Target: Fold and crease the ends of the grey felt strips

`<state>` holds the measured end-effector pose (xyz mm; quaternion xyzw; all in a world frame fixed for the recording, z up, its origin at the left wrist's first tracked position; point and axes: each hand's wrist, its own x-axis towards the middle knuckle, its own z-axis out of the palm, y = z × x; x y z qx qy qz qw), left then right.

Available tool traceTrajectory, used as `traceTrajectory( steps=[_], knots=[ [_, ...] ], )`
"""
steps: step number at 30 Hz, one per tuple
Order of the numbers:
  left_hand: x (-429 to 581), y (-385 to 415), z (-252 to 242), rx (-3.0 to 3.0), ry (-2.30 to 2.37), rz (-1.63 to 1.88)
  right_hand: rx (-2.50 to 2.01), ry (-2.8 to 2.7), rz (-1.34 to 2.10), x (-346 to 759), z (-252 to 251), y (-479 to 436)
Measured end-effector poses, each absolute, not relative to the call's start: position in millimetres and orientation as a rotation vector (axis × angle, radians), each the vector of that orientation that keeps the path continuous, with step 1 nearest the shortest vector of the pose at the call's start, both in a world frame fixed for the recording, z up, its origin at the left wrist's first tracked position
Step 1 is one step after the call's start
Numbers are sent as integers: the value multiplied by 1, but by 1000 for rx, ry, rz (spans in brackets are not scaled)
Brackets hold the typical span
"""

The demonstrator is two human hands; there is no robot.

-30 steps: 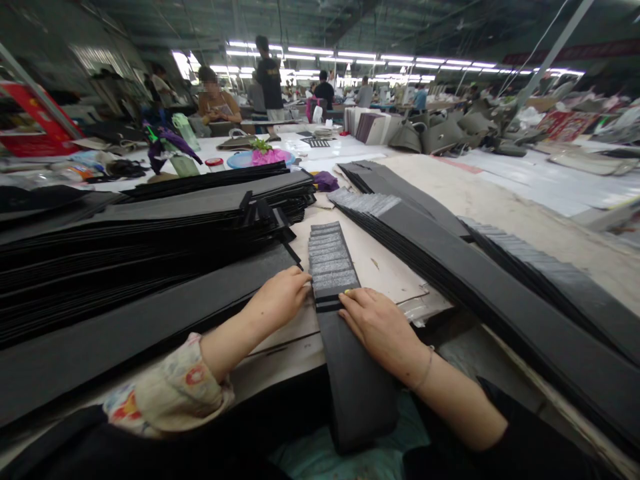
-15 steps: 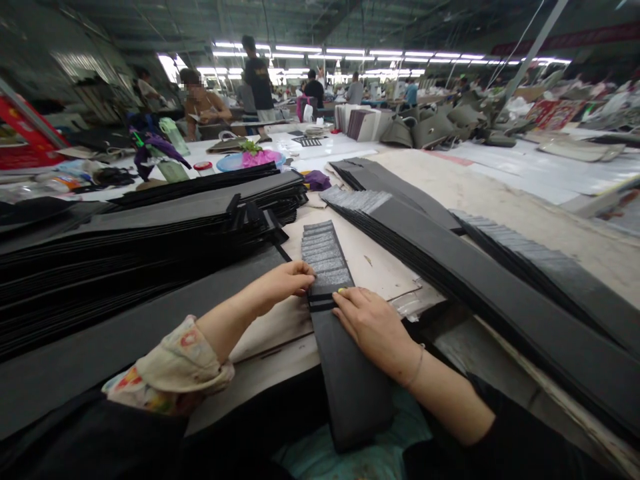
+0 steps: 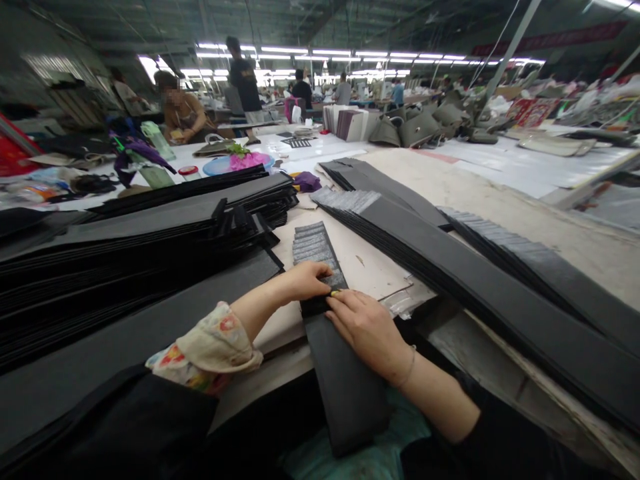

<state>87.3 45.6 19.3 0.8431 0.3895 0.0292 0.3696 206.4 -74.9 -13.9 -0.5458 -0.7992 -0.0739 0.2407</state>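
A fanned stack of narrow black strips (image 3: 345,387) runs from my lap onto the table, its far ends (image 3: 311,245) showing grey bands. My left hand (image 3: 306,279) rests on the stack's left part with fingers curled over the topmost strip's end. My right hand (image 3: 365,327) lies across the stack just below, its fingers pressed flat and together on the top strip, fingertips meeting the left hand.
Tall piles of long black sheets (image 3: 140,240) fill the left. Fanned rows of long black strips (image 3: 450,267) stretch along the right. A blue dish with pink material (image 3: 240,162) and bottles stand behind. Several people (image 3: 180,110) work at far tables.
My left hand has moved right, from the stack's left edge onto the strip ends, meeting my right fingertips. The view has shifted slightly left.
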Motion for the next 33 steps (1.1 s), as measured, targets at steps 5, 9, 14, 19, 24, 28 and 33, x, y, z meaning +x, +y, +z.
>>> traceTrajectory(
  steps=[5, 9, 14, 19, 24, 28, 33],
  knots=[
    [86, 44, 21, 2244, 979, -9, -1511, -2195, -174, 206, -9, -80],
    [89, 40, 17, 2304, 983, 48, -1522, -2192, -203, 205, -9, -83],
    [89, 31, 13, 2489, 988, 201, -1538, -2195, -186, 206, -12, -83],
    [88, 21, 17, 2633, 946, 202, -1559, -2167, -144, 206, -14, -83],
    [90, 16, 20, 2753, 906, 134, -1552, -2157, -146, 206, -14, -83],
    [91, 16, 19, 2800, 880, 98, -1546, -2150, -142, 206, -16, -82],
    [90, 13, 14, 2875, 822, 88, -1541, -2143, -159, 205, -17, -82]
  ],
)
